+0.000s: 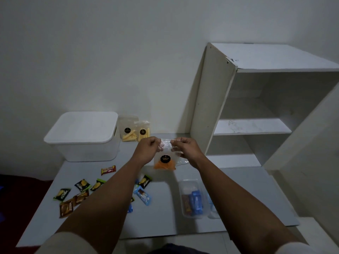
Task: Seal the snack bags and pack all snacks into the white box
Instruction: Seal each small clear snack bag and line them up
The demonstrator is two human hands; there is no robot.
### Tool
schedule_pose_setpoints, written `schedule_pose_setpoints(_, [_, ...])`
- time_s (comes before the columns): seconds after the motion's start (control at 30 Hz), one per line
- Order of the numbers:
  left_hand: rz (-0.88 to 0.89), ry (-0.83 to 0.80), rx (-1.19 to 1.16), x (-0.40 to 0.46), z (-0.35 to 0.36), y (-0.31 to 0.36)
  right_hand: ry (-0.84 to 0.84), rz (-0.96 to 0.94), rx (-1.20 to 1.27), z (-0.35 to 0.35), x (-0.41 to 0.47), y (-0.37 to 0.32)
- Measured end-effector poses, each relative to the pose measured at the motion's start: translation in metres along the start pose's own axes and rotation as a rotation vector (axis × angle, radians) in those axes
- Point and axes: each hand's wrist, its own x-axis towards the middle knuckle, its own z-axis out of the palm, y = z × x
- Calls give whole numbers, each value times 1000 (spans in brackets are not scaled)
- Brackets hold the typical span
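A clear snack bag (166,158) with orange chips and a round black label hangs upright above the grey table (161,224). My left hand (148,149) pinches its top edge on the left, and my right hand (183,148) pinches the top edge on the right. Two clear bags of yellow sticks (134,131) lean against the wall behind. The white box (84,136) stands at the back left with its lid on. Several small wrapped snacks (80,191) lie scattered on the table's left half, partly hidden by my left forearm.
A clear plastic tub (192,198) with blue and brown wrapped bars sits at the front right. A white open shelf unit (256,110) stands to the right against the wall. Dark red floor shows past the table's left edge.
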Motion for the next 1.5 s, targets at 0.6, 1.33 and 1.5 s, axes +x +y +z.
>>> schedule_pose_setpoints(0.6, [-69, -20, -173, 34, -64, -30, 67, -28, 111, 70, 5, -4])
schedule_pose_setpoints(1.33, [49, -96, -38, 66, -69, -24, 53, -49, 16, 78, 32, -15])
schedule_pose_setpoints(1.5, [11, -84, -113, 75, -65, -20, 62, -74, 10, 76, 44, -21])
